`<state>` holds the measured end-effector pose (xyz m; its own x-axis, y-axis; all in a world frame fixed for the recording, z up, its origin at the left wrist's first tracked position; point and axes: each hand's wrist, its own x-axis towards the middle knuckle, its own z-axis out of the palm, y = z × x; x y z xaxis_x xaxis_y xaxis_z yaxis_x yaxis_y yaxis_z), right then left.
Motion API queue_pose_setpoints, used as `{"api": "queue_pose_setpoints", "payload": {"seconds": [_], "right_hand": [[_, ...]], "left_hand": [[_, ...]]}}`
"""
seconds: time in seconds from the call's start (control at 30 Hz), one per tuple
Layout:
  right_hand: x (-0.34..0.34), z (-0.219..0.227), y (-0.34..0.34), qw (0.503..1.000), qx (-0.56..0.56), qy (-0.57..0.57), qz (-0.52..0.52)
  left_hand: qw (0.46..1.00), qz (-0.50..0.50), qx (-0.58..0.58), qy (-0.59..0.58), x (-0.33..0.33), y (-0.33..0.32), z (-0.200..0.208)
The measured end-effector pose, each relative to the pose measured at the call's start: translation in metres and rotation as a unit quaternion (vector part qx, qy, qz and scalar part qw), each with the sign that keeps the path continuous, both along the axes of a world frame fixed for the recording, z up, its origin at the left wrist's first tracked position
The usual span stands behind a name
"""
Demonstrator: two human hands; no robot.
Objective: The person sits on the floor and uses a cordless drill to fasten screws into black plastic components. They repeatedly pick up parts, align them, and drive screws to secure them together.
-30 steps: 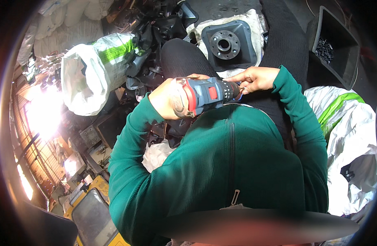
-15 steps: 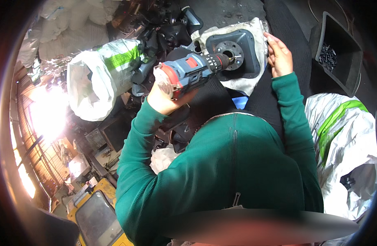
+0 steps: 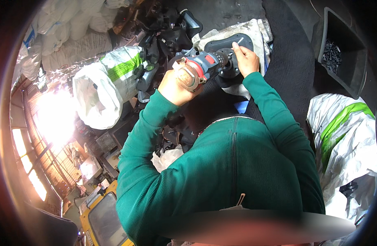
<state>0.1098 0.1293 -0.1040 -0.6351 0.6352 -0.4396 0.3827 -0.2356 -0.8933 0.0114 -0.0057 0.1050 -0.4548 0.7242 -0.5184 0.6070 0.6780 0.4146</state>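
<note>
My left hand (image 3: 178, 89) is wrapped round the grip of a grey-blue and red cordless drill (image 3: 202, 65), which points away and to the right. The chuck end lies over a dark round flange (image 3: 230, 70) with holes and partly hides it. Behind the flange shows the rim of a dark grey moulded cover (image 3: 221, 42), lying on a stained white cloth (image 3: 257, 29) across my lap. Right of the flange my right hand (image 3: 247, 61) is closed, thumb and finger pinching a thin, shiny screw (image 3: 241, 40). Whether the drill tip touches anything is hidden.
At the right stands a dark bin (image 3: 347, 78) holding many small dark fasteners (image 3: 331, 56). White and green sacks lie at the left (image 3: 100, 92) and the right (image 3: 340, 135). Black moulded parts (image 3: 174, 39) are heaped beyond the left sack. A yellow-framed panel (image 3: 104, 219) is at the lower left.
My right hand has moved left and in toward the flange, and the thin screw shows in its fingers. The drill has shifted slightly right and turned, staying in my left hand.
</note>
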Motion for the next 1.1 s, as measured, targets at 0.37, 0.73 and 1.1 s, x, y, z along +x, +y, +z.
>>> {"api": "queue_pose_setpoints", "payload": {"seconds": [0.37, 0.73, 1.1], "right_hand": [[-0.006, 0.002, -0.002, 0.999, -0.007, 0.021, -0.043], [-0.003, -0.001, 0.001, 0.999, 0.004, 0.021, -0.038], [-0.005, -0.006, -0.004, 1.0, -0.022, 0.02, -0.007]], "left_hand": [[0.997, -0.069, 0.015, -0.02, -0.026, 0.034, -0.005], [0.996, -0.045, -0.05, -0.054, -0.025, 0.056, -0.005], [0.993, 0.071, -0.019, -0.095, 0.0, -0.007, -0.003]]}}
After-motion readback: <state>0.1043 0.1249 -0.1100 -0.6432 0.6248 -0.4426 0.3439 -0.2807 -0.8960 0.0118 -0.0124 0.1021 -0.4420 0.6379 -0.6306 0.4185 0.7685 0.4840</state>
